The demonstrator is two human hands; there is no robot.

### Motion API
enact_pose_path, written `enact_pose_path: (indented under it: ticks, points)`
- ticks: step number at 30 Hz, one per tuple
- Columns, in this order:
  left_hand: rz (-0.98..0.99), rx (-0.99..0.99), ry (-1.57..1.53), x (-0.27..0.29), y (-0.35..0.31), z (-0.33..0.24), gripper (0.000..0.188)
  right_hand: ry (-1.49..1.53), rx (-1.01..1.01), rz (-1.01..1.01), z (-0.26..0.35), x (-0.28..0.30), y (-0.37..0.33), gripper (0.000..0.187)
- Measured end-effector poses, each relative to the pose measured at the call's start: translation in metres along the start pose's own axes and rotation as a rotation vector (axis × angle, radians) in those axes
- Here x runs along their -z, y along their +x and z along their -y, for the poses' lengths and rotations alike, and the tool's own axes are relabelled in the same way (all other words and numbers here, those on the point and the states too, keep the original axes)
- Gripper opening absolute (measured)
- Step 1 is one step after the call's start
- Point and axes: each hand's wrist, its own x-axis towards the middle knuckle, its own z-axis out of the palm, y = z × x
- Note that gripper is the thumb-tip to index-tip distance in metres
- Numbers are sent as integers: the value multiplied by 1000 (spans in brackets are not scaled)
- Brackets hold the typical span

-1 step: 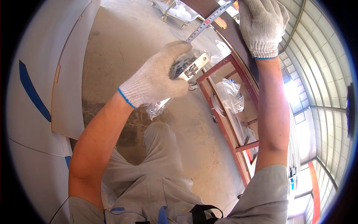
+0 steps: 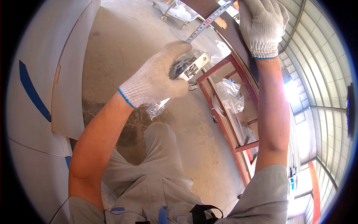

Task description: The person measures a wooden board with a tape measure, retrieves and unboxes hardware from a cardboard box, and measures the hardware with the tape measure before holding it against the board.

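My left hand [image 2: 158,72], in a knitted off-white glove with a blue cuff edge, is closed around a metal fitting [image 2: 192,69] with a pale plate, partly in clear plastic wrap. A tape measure blade [image 2: 206,23] rises from the thumb and forefinger of that same hand toward the upper right. Gloved the same way, my right hand [image 2: 262,26] is raised at the top edge beside the blade's upper end. Its fingers look curled, though the picture's edge cuts them off and I cannot make out what they hold. The tape's case is not clearly visible.
A dark brown panel [image 2: 244,43] lies by my right hand, above a dark red frame rack [image 2: 223,110] holding plastic bags [image 2: 230,95]. A wheeled cart [image 2: 175,11] stands beyond. Large pale panels [image 2: 41,89] rise on the left. Below is concrete floor [image 2: 123,37].
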Motion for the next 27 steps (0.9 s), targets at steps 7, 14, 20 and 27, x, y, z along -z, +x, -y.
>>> enact_pose_path:
  ticks: [7,14,20,27]
  points:
    - [22,-1,-27,7,-5,-4,76,124,-88,125,6,7,3,17]
    - [-312,210,-495,-35,-42,-69,67,116,-183,-112,-20,-12,-24,15]
    - [-195,432,-1444,-64,19,-100,34,261,-362,-10,-24,26,-8,12]
    - [-265,465,-1686,-82,55,-108,34,500,-642,426,-36,100,30,20]
